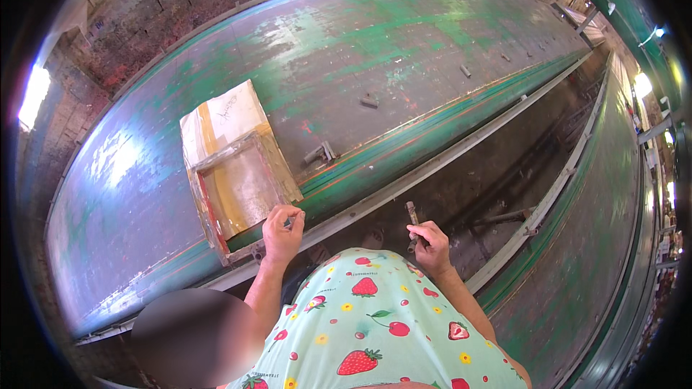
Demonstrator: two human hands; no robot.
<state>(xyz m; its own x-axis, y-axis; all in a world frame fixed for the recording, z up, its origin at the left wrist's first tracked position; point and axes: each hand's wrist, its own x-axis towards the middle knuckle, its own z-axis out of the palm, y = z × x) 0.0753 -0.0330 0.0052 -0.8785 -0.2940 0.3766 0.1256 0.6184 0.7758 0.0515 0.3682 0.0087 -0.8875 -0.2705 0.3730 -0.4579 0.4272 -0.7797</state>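
We are looking down past a pale green garment (360,317) printed with strawberries, cherries and small yellow flowers, at two bare hands over the near side of a long table. The left hand (283,234) is just left of centre, its fingers curled in and thumb close to forefinger; we cannot tell whether something small is pinched there. It appears at the near right corner of a worn wooden frame (277,162), but the view does not settle whether they touch. The frame lies on the near part of the table — a whitish board (223,115) with a tan strip on its far side, a recessed, glossy panel (245,187) nearer us. The right hand (430,245) is closed around a short, dark, rod-like piece (411,212), which stands nearly upright over the gap to the right of the table's metal rail (461,155).

The table (324,50) is scuffed green and grey. Right of the frame sits a small metal fitting (321,153), with a dark block (368,101) farther off. A second green table (569,281) runs along the right, and a block wall (166,11) stands behind on the far left.
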